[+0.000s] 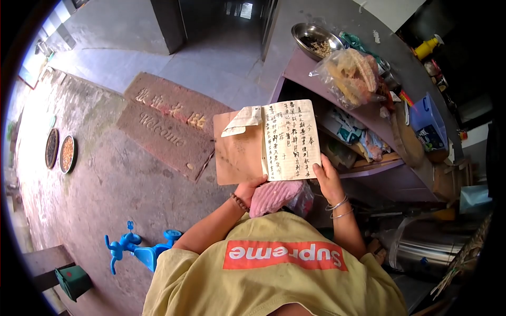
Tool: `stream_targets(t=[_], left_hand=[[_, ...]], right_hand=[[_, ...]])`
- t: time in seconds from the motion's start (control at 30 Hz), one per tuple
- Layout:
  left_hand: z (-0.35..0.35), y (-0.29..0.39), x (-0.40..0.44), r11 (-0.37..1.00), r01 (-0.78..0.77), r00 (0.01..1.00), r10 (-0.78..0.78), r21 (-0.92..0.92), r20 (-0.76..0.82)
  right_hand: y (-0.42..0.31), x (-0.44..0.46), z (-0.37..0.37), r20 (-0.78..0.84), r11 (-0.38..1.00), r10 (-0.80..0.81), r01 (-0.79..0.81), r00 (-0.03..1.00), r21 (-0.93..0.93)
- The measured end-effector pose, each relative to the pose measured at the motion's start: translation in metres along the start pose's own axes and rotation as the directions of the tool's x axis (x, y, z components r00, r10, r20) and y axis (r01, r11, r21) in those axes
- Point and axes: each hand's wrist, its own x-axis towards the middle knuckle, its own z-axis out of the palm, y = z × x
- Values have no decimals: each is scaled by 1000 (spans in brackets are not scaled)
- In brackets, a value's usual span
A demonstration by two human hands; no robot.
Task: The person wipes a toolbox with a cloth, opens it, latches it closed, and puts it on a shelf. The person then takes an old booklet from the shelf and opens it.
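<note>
An open notebook [291, 158] is held up in front of me by both hands. Its right page carries handwritten Chinese characters; the left side is a plain brown cover with a torn, folded scrap of paper [243, 121] at its top. My left hand [249, 190], with a beaded bracelet at the wrist, grips the lower edge near the spine. My right hand [329, 181], bangles at its wrist, pinches the lower right corner, thumb on the page. Directly below the notebook, beside my left hand, is a pink ribbed fabric item [275, 198]; whether the hand touches it I cannot tell.
A cabinet [316, 84] on the right bears a metal bowl [316, 39] and a plastic bag of pale food [350, 76]. A Welcome doormat [163, 124] lies before the doorway. Left are a blue tricycle [145, 252], a green bin [74, 282] and a round tray [67, 154].
</note>
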Motion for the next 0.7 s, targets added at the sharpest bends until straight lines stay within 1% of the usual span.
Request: stream_targets(t=[0.07,0.1,0.17,0.3,0.4,0.47,0.5,0.57,0.63,0.7], left_hand=[[0,0,0,1000,0,999,0,13,-37],[0,1,0,1000,2,999,-2,10,-38],[1,0,-2,1000,11,1000,-11,-4,-14],[1,1,-1,1000,21,1000,-21,-5,-23],[0,1,-2,1000,26,1000,-26,-12,-2],[-2,1,-1,998,47,998,-46,-37,39],[-2,1,-1,998,47,998,-45,-37,39],[-1,0,0,1000,20,1000,-20,-24,-12],[1,0,-1,1000,6,1000,-6,-10,-13],[4,0,-3,1000,-6,1000,7,2,-15]], right_hand=[[-1,0,-1,-1,999,1,-1,1000,-33],[-2,0,-1,-2,998,1,-1,1000,-66],[-1,-1,-1,-5,997,4,-5,1000,-74],[-3,-1,-1,-11,996,-6,5,1000,-88],[-6,-1,0,-16,997,5,-6,1000,-81],[-9,-2,0,-15,996,5,-6,1000,-86],[-10,-2,-1,-12,996,5,-6,1000,-93],[-8,-1,0,-16,997,0,-1,1000,-81],[-6,-1,0,-18,998,-3,2,1000,-69],[-7,0,-1,-9,995,-12,11,1000,-98]])
